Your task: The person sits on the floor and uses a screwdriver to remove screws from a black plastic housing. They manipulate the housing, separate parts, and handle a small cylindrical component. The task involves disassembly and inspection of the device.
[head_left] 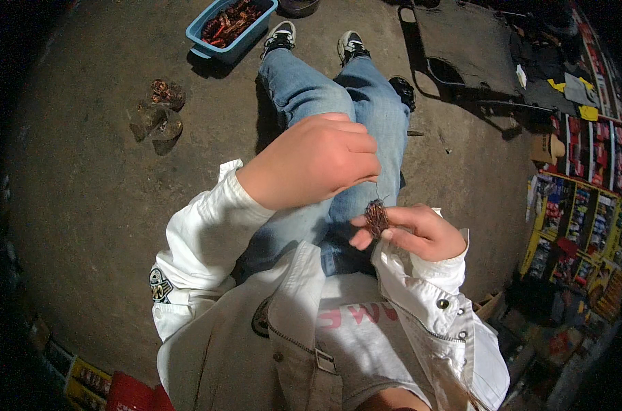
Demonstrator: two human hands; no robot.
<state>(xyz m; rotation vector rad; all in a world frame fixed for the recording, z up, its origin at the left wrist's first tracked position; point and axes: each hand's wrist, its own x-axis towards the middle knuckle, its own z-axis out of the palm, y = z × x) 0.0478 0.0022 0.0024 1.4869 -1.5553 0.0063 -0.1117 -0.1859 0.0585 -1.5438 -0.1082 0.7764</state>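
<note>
Here, right fingers pinch a wiry bundle; pink lettering marks the shirt.

We see strong light on our left hand and jacket, shadows beside the tub, grain toward the black corners, and racks bending at the rim.

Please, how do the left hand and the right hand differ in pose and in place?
The left hand has its fingers curled under, tips hidden; the right hand shows its fingertips, which hold a dark wiry bundle. The left hand is higher in the picture, while the right hand is lower and further right. Both come out of white sleeves.
</note>
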